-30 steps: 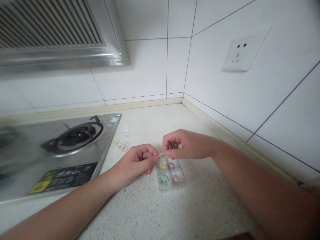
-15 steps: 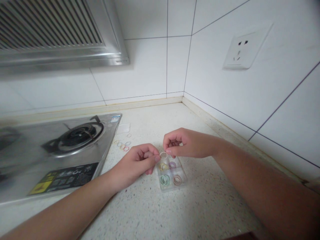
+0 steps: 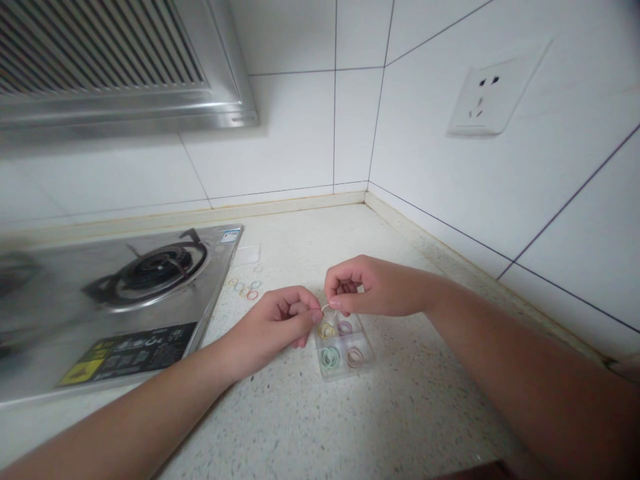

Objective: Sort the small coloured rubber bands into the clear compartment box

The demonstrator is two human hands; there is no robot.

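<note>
A thin, pale hair tie (image 3: 325, 307) is pinched between the fingertips of both hands. My left hand (image 3: 285, 315) grips its left side, and my right hand (image 3: 357, 287) has the right side, hiding part of the loop. Just beneath my fingers lies a clear divided plastic box (image 3: 344, 374) on the counter. Its compartments hold yellow hair ties (image 3: 327, 331), purple ones (image 3: 345, 328), mint green ones (image 3: 330, 358) and brownish-pink ones (image 3: 355, 358). The back of the box is partly covered by my hands.
Several loose coloured hair ties (image 3: 244, 289) lie on the speckled counter (image 3: 300, 427) left of my hands, near a clear flat plastic piece (image 3: 247, 255). A gas stove (image 3: 165, 267) is at the left under a range hood (image 3: 150, 110). A tiled wall with a socket (image 3: 483, 97) stands right.
My right fingertips have shifted slightly left along the hair tie, so less of its loop shows between my hands. The box and loose hair ties stay where they were.
</note>
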